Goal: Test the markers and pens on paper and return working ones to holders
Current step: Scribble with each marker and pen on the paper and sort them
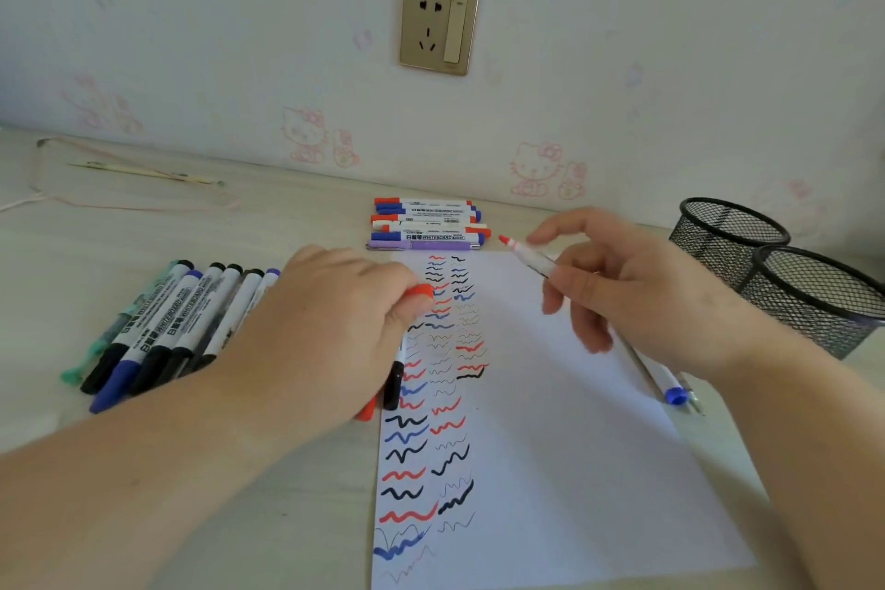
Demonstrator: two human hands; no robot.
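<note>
At the far left of the pale wooden desk (287, 517) we note a fanned row of capped whiteboard markers with black and blue caps (163, 331), one green pen among them. Our left hand (330, 321) lies just right of that row, its fingers curled around a red marker cap (422, 291) at the left edge of the white sheet of paper (550, 422). Below that hand we see a black-capped marker (393, 381) and a red-capped one (368, 410), partly hidden. The paper carries columns of red, blue and black squiggles. Behind its top edge sits a stack of red- and blue-capped white markers (426, 225) with a purple pen in front. Our right hand (637, 297) hovers above the paper, gripping an uncapped red-tipped white marker (529, 256), tip raised and pointing left. A white pen with a blue cap (663, 381) lies on the paper's right edge. At the far right stand two black wire-mesh pen holders (785, 273), touching.
</note>
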